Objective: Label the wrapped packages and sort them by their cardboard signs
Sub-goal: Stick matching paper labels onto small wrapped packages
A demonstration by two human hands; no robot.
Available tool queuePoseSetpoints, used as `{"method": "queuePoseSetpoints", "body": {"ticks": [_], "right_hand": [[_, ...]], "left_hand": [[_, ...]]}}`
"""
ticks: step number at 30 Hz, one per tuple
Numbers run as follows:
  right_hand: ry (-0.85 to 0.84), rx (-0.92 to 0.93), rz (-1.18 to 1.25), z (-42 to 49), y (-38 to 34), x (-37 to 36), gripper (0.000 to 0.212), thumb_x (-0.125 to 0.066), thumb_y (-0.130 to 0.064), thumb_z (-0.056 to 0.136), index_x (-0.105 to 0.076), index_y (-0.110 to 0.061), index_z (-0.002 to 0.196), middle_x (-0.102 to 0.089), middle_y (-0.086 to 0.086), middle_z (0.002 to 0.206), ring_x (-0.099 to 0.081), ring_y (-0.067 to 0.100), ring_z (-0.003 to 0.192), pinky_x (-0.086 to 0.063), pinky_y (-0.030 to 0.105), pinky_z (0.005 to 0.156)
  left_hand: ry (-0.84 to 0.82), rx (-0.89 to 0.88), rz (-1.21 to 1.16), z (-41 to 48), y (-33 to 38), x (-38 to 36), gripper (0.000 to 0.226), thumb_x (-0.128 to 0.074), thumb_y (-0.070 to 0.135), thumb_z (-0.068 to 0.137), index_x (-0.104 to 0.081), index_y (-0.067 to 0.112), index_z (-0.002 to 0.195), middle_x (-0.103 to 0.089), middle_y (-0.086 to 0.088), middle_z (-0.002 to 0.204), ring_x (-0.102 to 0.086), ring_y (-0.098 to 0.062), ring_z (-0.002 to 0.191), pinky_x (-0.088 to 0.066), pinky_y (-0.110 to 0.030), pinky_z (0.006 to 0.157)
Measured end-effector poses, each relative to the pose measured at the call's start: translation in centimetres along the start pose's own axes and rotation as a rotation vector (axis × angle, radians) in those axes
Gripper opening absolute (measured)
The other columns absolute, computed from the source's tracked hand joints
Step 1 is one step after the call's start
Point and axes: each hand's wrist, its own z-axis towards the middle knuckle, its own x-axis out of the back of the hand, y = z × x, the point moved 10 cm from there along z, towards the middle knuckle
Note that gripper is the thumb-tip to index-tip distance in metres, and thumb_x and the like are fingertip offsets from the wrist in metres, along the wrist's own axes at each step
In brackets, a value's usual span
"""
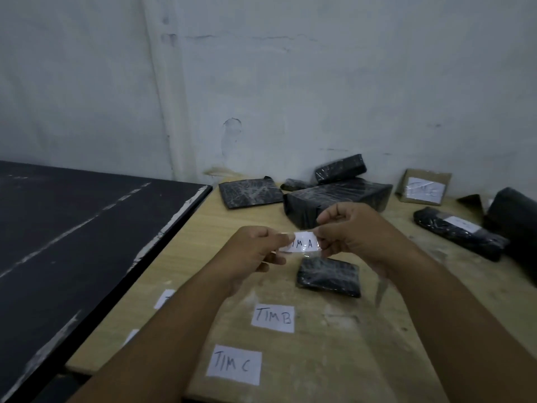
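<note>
A white paper label reading "TIM A" [303,244], covered with clear tape, hangs in the air above the wooden table [377,330]. My left hand [255,251] pinches its left end and my right hand [357,231] pinches its right end. Just below the label lies a small black wrapped package [328,277]. Two more labels, "TIM B" [273,318] and "TIM C" [234,364], lie flat on the table nearer to me. At the back right a cardboard sign [424,187] with a white label leans against the wall.
Several black wrapped packages lie at the back, a flat one [250,192] and a large one [337,199] among them. A labelled black package [459,232] and a black bag [514,225] lie at the right. A dark tabletop [72,228] adjoins on the left. Two paper slips [164,298] are partly hidden by my left arm.
</note>
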Motion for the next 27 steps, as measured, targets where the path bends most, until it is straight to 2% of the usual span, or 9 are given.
{"method": "queuePoseSetpoints", "body": {"ticks": [2,4,8,10,14,16,18,23,27], "right_hand": [[0.034,-0.05,0.024,-0.6,1.4,1.6,0.017,-0.072,0.007,0.083,-0.062,0.003,0.096,-0.067,0.022,0.073,-0.063,0.028,0.06,-0.061,0.043,0.065],[0.048,-0.109,0.063,-1.0,2.9,2.6,0.016,-0.072,0.008,0.082,-0.062,0.005,0.094,-0.067,0.023,0.073,-0.063,0.026,0.058,-0.06,0.037,0.058],[0.089,-0.197,0.101,-1.6,5.3,3.7,0.011,-0.072,0.011,0.081,-0.063,0.004,0.083,-0.065,0.025,0.071,-0.063,0.026,0.055,-0.058,0.033,0.054],[0.113,-0.244,0.136,-1.7,6.3,4.1,0.012,-0.072,0.013,0.08,-0.062,0.007,0.082,-0.063,0.025,0.071,-0.063,0.024,0.052,-0.056,0.029,0.048],[0.122,-0.302,0.114,-1.4,7.7,4.4,0.012,-0.072,0.014,0.079,-0.063,0.008,0.074,-0.064,0.023,0.067,-0.064,0.023,0.052,-0.056,0.027,0.048],[0.136,-0.32,0.079,-1.1,8.4,4.6,0.011,-0.073,0.013,0.079,-0.064,0.01,0.073,-0.064,0.023,0.065,-0.064,0.023,0.05,-0.058,0.029,0.05],[0.152,-0.337,0.047,-0.8,8.9,4.8,0.009,-0.074,0.011,0.079,-0.066,0.014,0.076,-0.065,0.025,0.067,-0.064,0.025,0.051,-0.061,0.031,0.054],[0.163,-0.373,-0.008,-0.5,9.3,4.8,0.017,-0.076,0.007,0.078,-0.068,0.02,0.084,-0.07,0.033,0.081,-0.066,0.033,0.061,-0.061,0.05,0.079],[0.159,-0.398,-0.041,-0.5,9.5,4.8,0.019,-0.076,0.006,0.077,-0.067,0.02,0.087,-0.068,0.029,0.075,-0.066,0.032,0.058,-0.06,0.053,0.082]], "left_hand": [[-0.005,0.011,0.017,0.6,-0.2,-1.2,0.012,-0.077,0.021,0.086,-0.073,0.012,0.092,-0.076,-0.001,0.081,-0.067,-0.009,0.068,-0.045,-0.025,0.061],[0.008,0.026,0.023,1.0,-0.2,-2.1,0.013,-0.078,0.015,0.084,-0.073,0.007,0.093,-0.075,-0.001,0.074,-0.066,-0.008,0.064,-0.046,-0.024,0.06],[0.064,0.052,0.058,1.6,-0.5,-3.1,0.016,-0.079,0.007,0.082,-0.073,-0.003,0.093,-0.074,-0.012,0.075,-0.065,-0.01,0.059,-0.051,-0.022,0.056],[0.088,0.063,0.077,1.9,-0.7,-3.3,0.014,-0.079,0.005,0.082,-0.073,-0.005,0.091,-0.074,-0.017,0.075,-0.065,-0.011,0.055,-0.052,-0.023,0.056],[0.124,0.063,0.177,2.1,-0.9,-3.9,0.014,-0.08,0.01,0.083,-0.074,-0.003,0.087,-0.075,-0.016,0.072,-0.065,-0.012,0.055,-0.05,-0.021,0.052],[0.15,0.053,0.255,2.3,-0.9,-4.1,0.016,-0.081,0.015,0.083,-0.075,-0.001,0.082,-0.072,-0.009,0.061,-0.062,-0.011,0.05,-0.043,-0.018,0.046],[0.172,0.027,0.348,2.6,-0.7,-4.3,0.019,-0.081,0.02,0.083,-0.076,0.003,0.076,-0.069,-0.005,0.056,-0.06,-0.015,0.05,-0.041,-0.019,0.048],[0.195,-0.003,0.48,2.5,-0.3,-4.5,0.025,-0.08,0.027,0.083,-0.077,0.005,0.072,-0.069,-0.008,0.063,-0.056,-0.013,0.053,-0.037,-0.021,0.049],[0.174,0.014,0.49,2.4,-0.6,-4.5,0.028,-0.079,0.028,0.084,-0.077,0.01,0.064,-0.065,-0.004,0.053,-0.053,-0.012,0.048,-0.036,-0.021,0.049]]}}
